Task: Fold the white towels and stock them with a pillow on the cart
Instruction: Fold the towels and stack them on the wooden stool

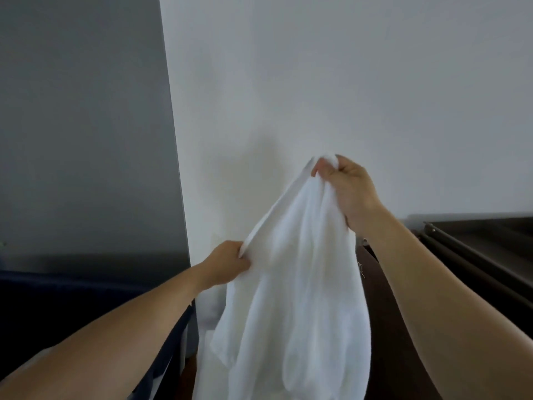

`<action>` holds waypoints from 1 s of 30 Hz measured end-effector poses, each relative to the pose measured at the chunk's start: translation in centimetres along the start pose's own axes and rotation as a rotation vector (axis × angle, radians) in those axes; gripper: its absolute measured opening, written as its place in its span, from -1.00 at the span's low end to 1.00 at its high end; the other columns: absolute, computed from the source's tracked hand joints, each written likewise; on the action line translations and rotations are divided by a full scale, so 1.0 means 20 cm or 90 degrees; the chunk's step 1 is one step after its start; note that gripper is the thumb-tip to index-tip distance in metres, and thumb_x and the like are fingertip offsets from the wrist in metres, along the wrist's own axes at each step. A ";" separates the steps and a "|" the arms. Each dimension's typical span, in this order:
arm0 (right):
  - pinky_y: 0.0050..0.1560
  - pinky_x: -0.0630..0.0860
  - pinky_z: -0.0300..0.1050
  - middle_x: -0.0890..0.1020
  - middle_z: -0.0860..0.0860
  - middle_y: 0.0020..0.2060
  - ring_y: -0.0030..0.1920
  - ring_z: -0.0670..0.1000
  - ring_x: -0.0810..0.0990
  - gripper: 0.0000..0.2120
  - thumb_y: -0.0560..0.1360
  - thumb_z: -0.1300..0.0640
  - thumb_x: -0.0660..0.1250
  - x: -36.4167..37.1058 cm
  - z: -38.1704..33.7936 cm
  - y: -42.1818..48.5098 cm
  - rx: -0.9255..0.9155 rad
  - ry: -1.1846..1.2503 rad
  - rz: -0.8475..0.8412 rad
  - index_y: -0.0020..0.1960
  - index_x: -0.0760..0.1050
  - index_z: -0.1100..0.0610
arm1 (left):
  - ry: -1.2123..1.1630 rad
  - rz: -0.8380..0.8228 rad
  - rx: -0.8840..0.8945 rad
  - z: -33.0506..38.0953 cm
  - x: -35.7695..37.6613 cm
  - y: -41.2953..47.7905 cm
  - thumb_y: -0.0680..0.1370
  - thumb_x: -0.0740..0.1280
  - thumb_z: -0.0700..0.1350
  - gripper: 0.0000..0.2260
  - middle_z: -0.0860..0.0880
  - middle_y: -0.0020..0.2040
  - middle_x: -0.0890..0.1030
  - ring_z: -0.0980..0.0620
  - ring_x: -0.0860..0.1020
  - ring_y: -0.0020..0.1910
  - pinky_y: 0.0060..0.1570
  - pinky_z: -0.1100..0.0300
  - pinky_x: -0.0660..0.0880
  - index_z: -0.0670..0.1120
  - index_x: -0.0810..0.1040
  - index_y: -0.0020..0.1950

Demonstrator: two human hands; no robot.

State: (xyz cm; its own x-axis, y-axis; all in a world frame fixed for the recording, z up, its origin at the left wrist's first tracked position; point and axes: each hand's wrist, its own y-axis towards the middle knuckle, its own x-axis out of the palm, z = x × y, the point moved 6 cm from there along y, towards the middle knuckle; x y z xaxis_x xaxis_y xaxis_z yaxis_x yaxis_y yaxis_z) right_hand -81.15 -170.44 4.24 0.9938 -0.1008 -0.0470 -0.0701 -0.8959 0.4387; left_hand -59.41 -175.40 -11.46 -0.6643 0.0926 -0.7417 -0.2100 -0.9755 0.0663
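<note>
We face a white wall point(346, 82) with a grey panel point(80, 125) at its left. In front of it we hold 1 white towel point(294, 284) aloft, hanging unfolded. Our right hand point(346, 189) grips its bunched top; lower, our left hand point(227, 262) pinches its hem. A dark cart frame point(476, 249) sits right.

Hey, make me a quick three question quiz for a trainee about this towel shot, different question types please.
1. True or false: both the left hand and the right hand grip the hanging white terry towel.
2. Which hand is higher?
3. The towel is: A) folded flat B) hanging loose C) rolled up.

Key: 1 true; 2 the right hand; 3 B.
</note>
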 end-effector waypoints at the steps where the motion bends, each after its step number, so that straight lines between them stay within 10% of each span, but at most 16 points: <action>1: -0.37 0.46 -0.27 0.54 -0.10 -0.46 -0.43 -0.11 0.51 -0.71 0.57 0.19 0.32 -0.02 -0.04 0.02 -0.008 0.015 0.026 -0.33 0.53 0.05 | -0.014 -0.024 -0.043 -0.09 0.02 0.00 0.52 0.24 -0.26 -0.90 -0.05 -0.18 0.56 0.04 0.51 -0.25 -0.27 0.27 0.42 -0.16 0.55 -0.09; 5: -0.23 0.55 -0.18 0.60 -0.03 -0.36 -0.31 -0.03 0.58 -0.68 0.58 0.14 0.32 -0.09 -0.12 0.06 -0.028 0.083 -0.018 -0.35 0.57 0.03 | 0.029 -0.055 -0.154 -0.26 0.01 0.02 0.60 0.20 -0.20 -0.84 -0.05 -0.10 0.57 0.01 0.52 -0.16 -0.26 0.26 0.40 -0.18 0.56 0.05; 11: 0.01 0.56 -0.22 0.70 0.13 -0.06 -0.06 0.01 0.66 -0.83 0.47 0.20 0.42 0.17 0.22 -0.14 0.199 -0.167 -0.538 -0.29 0.67 0.11 | -0.058 0.177 0.107 0.24 -0.24 0.13 0.48 0.12 -0.19 -0.74 -0.03 -0.19 0.59 0.03 0.51 -0.23 -0.28 0.22 0.38 -0.17 0.60 -0.09; 17: 0.14 0.57 0.06 0.62 0.18 0.23 0.30 0.20 0.55 -0.84 0.44 0.10 0.40 0.07 0.31 -0.14 0.218 0.054 -0.365 -0.27 0.68 0.10 | -0.108 0.358 0.268 0.49 -0.45 0.09 0.55 0.18 -0.31 -0.80 0.15 -0.26 0.53 0.27 0.49 -0.31 -0.27 0.34 0.40 -0.11 0.57 -0.05; 21: -0.06 0.62 0.18 0.65 0.31 0.09 -0.07 0.31 0.68 -0.81 0.41 0.06 0.49 -0.06 0.22 -0.14 0.191 0.193 -0.423 -0.21 0.59 0.18 | -0.409 0.468 0.277 0.43 -0.71 0.03 0.46 0.16 -0.20 -0.82 0.07 -0.25 0.52 0.17 0.48 -0.36 -0.29 0.26 0.44 0.03 0.50 -0.11; 30: 0.25 0.46 -0.21 0.30 -0.10 0.50 0.33 -0.26 0.44 -0.89 0.45 0.01 0.45 0.17 0.30 -0.05 0.096 0.077 -0.298 -0.14 0.73 0.01 | -0.490 0.059 0.356 0.59 -0.31 -0.02 0.50 0.15 -0.23 -0.80 -0.30 0.04 0.62 -0.10 0.61 0.05 0.10 0.13 0.52 -0.23 0.55 -0.16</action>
State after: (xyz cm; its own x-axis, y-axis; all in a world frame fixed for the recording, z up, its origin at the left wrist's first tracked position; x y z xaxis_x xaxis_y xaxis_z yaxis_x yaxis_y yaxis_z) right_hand -78.23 -172.54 -1.81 0.9240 0.3693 -0.0994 0.3824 -0.8866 0.2601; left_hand -63.64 -173.14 1.03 -0.9434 0.3197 -0.0882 -0.3124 -0.7670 0.5605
